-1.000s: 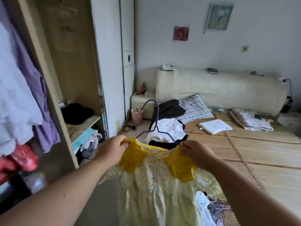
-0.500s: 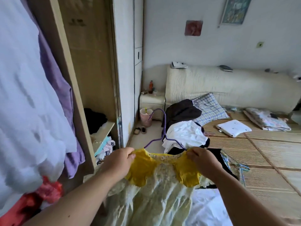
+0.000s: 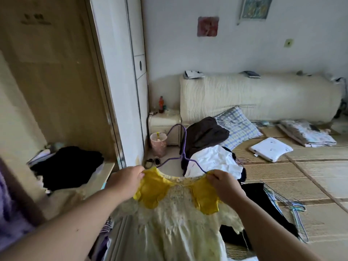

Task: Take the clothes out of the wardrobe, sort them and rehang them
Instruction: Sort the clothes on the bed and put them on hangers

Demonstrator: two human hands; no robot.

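Note:
I hold up a pale yellow dress (image 3: 169, 219) with a bright yellow collar, hung on a purple hanger (image 3: 183, 147). My left hand (image 3: 126, 180) pinches the dress's left shoulder and my right hand (image 3: 224, 185) pinches its right shoulder. The hanger's hook rises above the neckline between my hands. The open wardrobe (image 3: 56, 81) stands at the left, with a heap of black clothes (image 3: 69, 166) on its shelf. A purple garment (image 3: 11, 219) hangs at the far left edge.
On the bed (image 3: 301, 185) to the right lie a pile of dark and white clothes (image 3: 212, 147), a checked pillow (image 3: 237, 127), folded items and loose hangers (image 3: 290, 210). A pink bin (image 3: 158, 144) and a bedside cabinet (image 3: 163, 123) stand by the wall.
The view has swung right and closer to the wardrobe shelf; the hanging white and purple clothes have slid out at the left. Both hands keep hold of the dress's shoulders.

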